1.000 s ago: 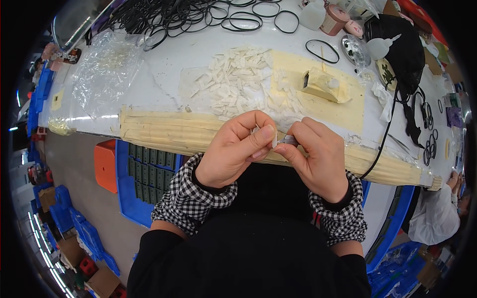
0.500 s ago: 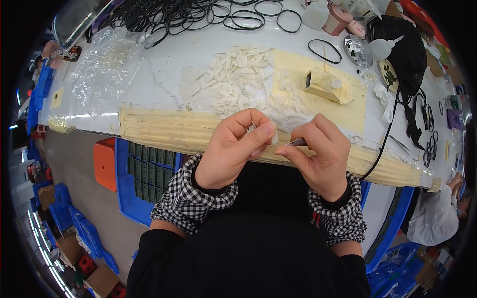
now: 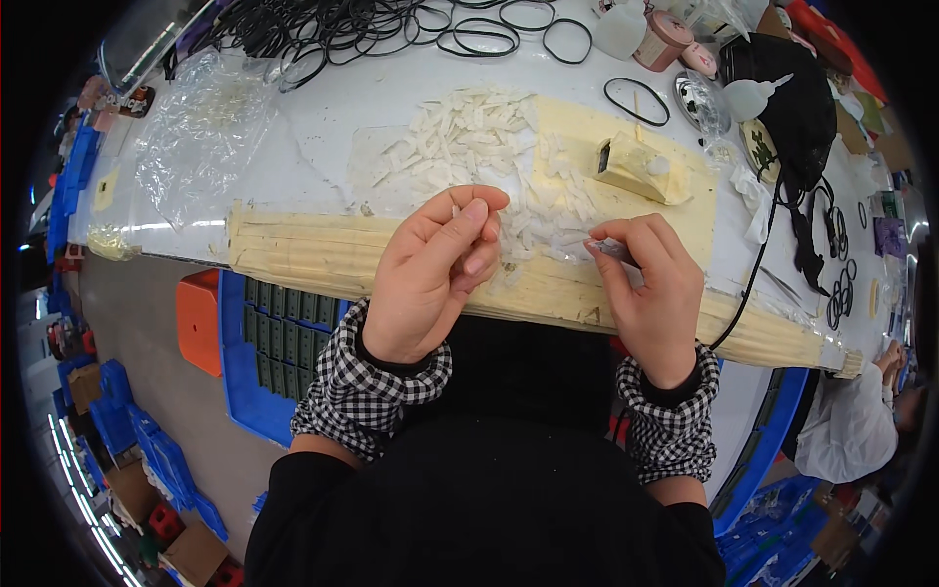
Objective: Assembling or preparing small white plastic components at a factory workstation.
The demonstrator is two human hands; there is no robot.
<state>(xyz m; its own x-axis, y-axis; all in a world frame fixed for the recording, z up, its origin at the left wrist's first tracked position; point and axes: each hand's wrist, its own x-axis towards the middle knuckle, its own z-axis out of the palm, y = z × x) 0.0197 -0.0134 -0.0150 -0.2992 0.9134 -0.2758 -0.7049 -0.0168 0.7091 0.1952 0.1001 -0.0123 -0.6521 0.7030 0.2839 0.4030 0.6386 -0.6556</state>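
My left hand (image 3: 430,269) is raised over the table's front edge, its thumb pressed to the curled fingers. Whatever lies in that pinch is hidden, apart from a tiny pale bit at the fingers. To the right, my right hand (image 3: 653,289) pinches a small, flat, grey blade-like piece (image 3: 614,251) between thumb and fingers. Beyond both hands spreads a loose heap of short off-white strips (image 3: 469,137), some reaching close to my fingers. A block wrapped in yellowish tape (image 3: 641,174) rests behind my right hand on a pale yellow sheet (image 3: 693,220).
Black rubber-like loops (image 3: 323,29) lie along the far side, with a single loop (image 3: 636,102) nearer. Crumpled clear plastic (image 3: 201,137) is at left. Tweezers (image 3: 780,286) and a black cable (image 3: 758,264) lie at right. Below stand an orange stool (image 3: 199,323) and a blue crate (image 3: 235,391).
My hands have moved apart: the left went left and slightly up, the right slightly right and up. The pale scraps seen at my left fingers are now mostly out of sight.
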